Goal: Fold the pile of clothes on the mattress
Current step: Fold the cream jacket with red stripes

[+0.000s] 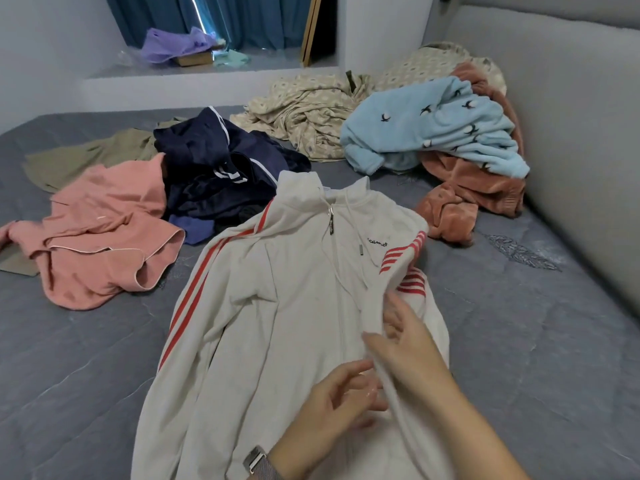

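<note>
**Where things lie on the mattress**

Directly before you, a zip hoodie (pixel 277 306) lies spread flat on the mattress (pixel 519 341), hood end away from you. Your left hand (pixel 339 400) and right hand (pixel 408 337) are over its near right part, at a folded-in sleeve. Left of the hoodie lies a crumpled shirt (pixel 100 237). Behind that shirt, a flat garment (pixel 90 154). Between shirt and hoodie, further back, a heaped tracksuit (pixel 221 174). Behind the tracksuit, a patterned sheet (pixel 304 116). Far right, against the padded wall (pixel 571 116), a fleece top (pixel 433 129) sits on another fleece garment (pixel 474 192). Beyond the mattress, a ledge (pixel 207 72) holds a cloth (pixel 173 46) before curtains (pixel 249 19).
</note>
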Motion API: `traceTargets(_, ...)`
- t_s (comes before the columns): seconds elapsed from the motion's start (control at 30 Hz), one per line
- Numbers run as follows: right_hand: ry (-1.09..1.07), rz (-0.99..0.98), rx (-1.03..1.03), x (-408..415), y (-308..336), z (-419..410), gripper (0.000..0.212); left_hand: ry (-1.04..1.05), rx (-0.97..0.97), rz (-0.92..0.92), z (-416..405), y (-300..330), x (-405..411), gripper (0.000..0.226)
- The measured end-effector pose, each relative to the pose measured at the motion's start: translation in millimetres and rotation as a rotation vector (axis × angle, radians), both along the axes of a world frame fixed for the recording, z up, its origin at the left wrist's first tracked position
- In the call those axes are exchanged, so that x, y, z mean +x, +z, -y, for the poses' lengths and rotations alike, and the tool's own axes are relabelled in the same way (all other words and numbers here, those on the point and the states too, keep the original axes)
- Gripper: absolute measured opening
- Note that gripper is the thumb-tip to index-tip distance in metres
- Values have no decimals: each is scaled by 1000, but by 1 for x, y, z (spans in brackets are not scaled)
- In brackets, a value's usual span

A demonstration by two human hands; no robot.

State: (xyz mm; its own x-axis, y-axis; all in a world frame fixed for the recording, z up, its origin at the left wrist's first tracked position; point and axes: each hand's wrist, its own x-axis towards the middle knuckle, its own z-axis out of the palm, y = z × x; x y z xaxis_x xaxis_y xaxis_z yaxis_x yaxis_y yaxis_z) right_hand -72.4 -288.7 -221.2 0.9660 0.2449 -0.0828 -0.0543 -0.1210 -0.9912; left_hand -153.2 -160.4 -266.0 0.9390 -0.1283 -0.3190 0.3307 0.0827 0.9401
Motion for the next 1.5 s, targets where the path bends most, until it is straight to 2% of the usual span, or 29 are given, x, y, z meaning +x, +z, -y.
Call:
traceTargets(0.1, 254, -195, -61, -7, -13, -27, 54, 3, -113, -80, -2, -5, 5, 80)
traceTargets(0.17, 380, -314, -87, -2, -14, -26, 55, 66, -130, -112, -2, -6, 10, 80)
traceTargets(0.33, 564, -351, -99, 9, -13, -11, 35, 242, -90, -172, 5, -5, 16, 25)
traceTargets(0.4, 520, -269, -167, 10, -15, -3, 30, 332, -164, -193, 2, -3, 18, 25)
traceTargets(0.47, 333, -111, -397, 14, -21, 10, 32, 483, -362, -235, -6, -1, 24, 28)
traceTargets(0.53, 123, 8, -732, 20, -28, 24, 52, 667, -498, -258, -20, 1, 30, 28)
traceTargets(0.57, 58, -21, -877, 21, -33, 31, 66, 717, -518, -262, -30, 1, 32, 27)
traceTargets(0.63, 10, -186, -1058, 19, -39, 40, 93, 702, -437, -245, -47, 4, 33, 26)
traceTargets(0.7, 25, -249, -1185, 14, -43, 43, 106, 610, -145, -237, -62, -8, 30, 27)
traceTargets(0.73, 50, -258, -1225, 12, -46, 45, 108, 555, 31, -252, -65, -13, 29, 37)
traceTargets(0.8, 111, -312, -1196, 8, -55, 49, 112, 377, 384, -250, -67, -21, 24, 60)
traceTargets(0.9, 272, -292, -999, -2, -63, 57, 103, 191, 628, -345, -61, -25, 17, 51)
traceTargets(0.97, 344, -224, -854, -5, -62, 73, 99, 112, 568, -353, -60, -19, 7, 42)
traceTargets(1.03, 277, -183, -684, -6, -53, 98, 97, -2, 413, -287, -65, -14, -4, 37)
traceTargets(1.1, 32, -171, -419, -6, -54, 128, 92, 34, 349, -169, -69, -11, -14, 43)
traceTargets(1.17, -299, -264, -215, -11, -56, 151, 77, 272, 224, -95, -67, -7, -21, 29)
traceTargets(1.23, -396, -312, -287, -19, -63, 164, 50, 468, 92, -120, -65, -3, -24, 19)
traceTargets(1.27, -324, -350, -361, -25, -62, 164, 39, 546, 67, -143, -68, -5, -25, 18)
traceTargets(1.33, -163, -448, -467, -42, -59, 157, 24, 610, 204, -185, -73, -14, -28, 33)
traceTargets(1.43, -96, -369, -641, -61, -73, 151, 17, 448, 529, -175, -72, -29, -38, 70)
traceTargets(1.5, -194, -362, -549, -70, -79, 150, 23, 360, 552, -122, -67, -36, -45, 66)
